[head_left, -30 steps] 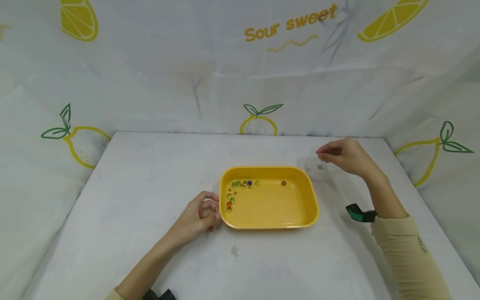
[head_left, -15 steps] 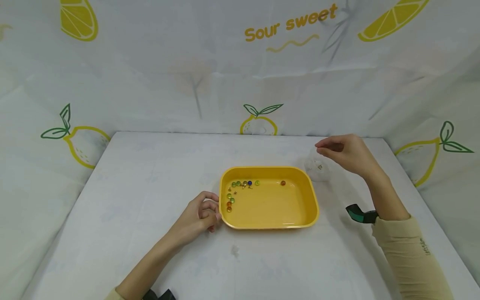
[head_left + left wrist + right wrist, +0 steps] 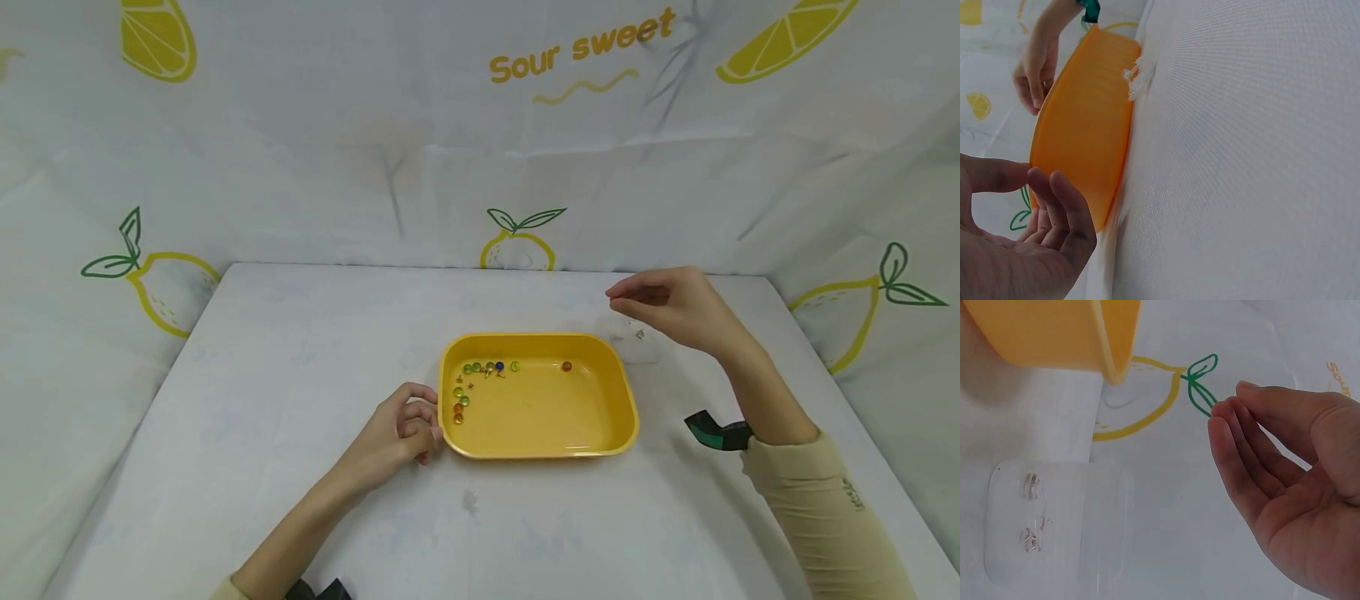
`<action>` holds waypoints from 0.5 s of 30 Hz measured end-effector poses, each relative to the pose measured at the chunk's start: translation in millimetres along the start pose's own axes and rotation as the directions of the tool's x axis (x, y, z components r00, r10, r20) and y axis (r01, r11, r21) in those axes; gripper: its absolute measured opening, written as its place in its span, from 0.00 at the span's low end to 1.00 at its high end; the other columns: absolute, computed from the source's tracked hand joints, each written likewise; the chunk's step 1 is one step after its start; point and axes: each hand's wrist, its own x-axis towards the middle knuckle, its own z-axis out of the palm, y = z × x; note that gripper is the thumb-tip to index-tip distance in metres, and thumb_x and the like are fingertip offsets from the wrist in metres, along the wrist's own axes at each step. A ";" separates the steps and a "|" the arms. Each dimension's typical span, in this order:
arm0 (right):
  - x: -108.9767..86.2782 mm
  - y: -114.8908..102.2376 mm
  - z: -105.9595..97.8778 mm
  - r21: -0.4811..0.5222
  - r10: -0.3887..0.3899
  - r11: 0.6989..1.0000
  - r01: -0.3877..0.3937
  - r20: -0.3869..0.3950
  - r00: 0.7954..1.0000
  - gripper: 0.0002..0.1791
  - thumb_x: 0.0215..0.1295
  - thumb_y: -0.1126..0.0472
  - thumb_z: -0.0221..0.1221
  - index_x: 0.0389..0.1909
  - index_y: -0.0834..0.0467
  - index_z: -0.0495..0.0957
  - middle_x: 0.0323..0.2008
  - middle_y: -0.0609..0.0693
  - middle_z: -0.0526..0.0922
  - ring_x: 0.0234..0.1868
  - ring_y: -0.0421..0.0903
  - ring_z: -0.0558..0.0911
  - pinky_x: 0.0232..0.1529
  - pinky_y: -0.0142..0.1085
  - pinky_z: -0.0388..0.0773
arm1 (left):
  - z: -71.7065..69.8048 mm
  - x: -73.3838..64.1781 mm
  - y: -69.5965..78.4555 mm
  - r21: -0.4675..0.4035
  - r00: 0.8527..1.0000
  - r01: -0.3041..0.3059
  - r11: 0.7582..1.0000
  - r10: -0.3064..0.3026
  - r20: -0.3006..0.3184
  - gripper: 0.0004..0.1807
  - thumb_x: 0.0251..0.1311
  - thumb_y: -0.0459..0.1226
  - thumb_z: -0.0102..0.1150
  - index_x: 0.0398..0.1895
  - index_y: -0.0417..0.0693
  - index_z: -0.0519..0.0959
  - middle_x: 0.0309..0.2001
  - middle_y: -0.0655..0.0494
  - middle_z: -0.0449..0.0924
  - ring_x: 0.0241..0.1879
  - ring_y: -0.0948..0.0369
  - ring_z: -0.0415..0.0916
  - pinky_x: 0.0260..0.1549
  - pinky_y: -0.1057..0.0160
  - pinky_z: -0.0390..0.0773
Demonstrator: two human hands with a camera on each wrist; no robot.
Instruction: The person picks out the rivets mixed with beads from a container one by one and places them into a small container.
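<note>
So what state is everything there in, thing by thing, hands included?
Yellow tray: upright, open on top.
Beads: loose, mostly toward the tray's left.
Brown bead: apart, toward the tray's right.
Gold pieces: loose near the beads.
Clear container: small pieces inside; lid hard to make out.
Left hand: fingers bent against the tray's left end.
Right hand: raised, fingertips close; cannot tell if it holds anything.

Beads (image 3: pixel 477 367) in the tray (image 3: pixel 540 417), mostly left; box (image 3: pixel 643 350) by its back-right corner
</note>
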 end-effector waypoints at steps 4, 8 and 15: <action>3.4 -6.9 2.2 0.031 -0.022 0.999 0.021 0.024 0.999 0.09 0.71 0.64 0.70 0.49 0.58 0.91 0.46 0.58 0.93 0.39 0.28 0.88 0.42 0.21 0.84 | -0.1 -0.2 0.0 -0.001 1.000 0.000 1.000 0.000 0.001 0.28 0.63 0.30 0.58 0.65 0.37 0.64 0.39 0.49 0.77 0.29 0.61 0.75 0.32 0.66 0.80; 7.4 -12.3 4.8 0.057 -0.032 0.998 0.029 0.051 0.998 0.09 0.71 0.63 0.71 0.49 0.57 0.91 0.47 0.57 0.93 0.40 0.30 0.89 0.44 0.22 0.85 | 0.0 0.1 -0.1 0.000 1.000 0.001 1.000 -0.001 0.000 0.28 0.63 0.30 0.59 0.65 0.37 0.64 0.39 0.49 0.77 0.29 0.61 0.75 0.32 0.66 0.80; 13.2 -23.3 9.3 0.127 -0.013 0.992 -0.002 0.120 0.993 0.09 0.71 0.60 0.72 0.49 0.54 0.91 0.47 0.55 0.93 0.43 0.35 0.91 0.47 0.24 0.87 | 0.2 0.5 -0.3 0.003 1.000 0.000 1.000 0.000 -0.004 0.28 0.63 0.30 0.58 0.65 0.37 0.65 0.39 0.48 0.78 0.30 0.60 0.76 0.32 0.66 0.81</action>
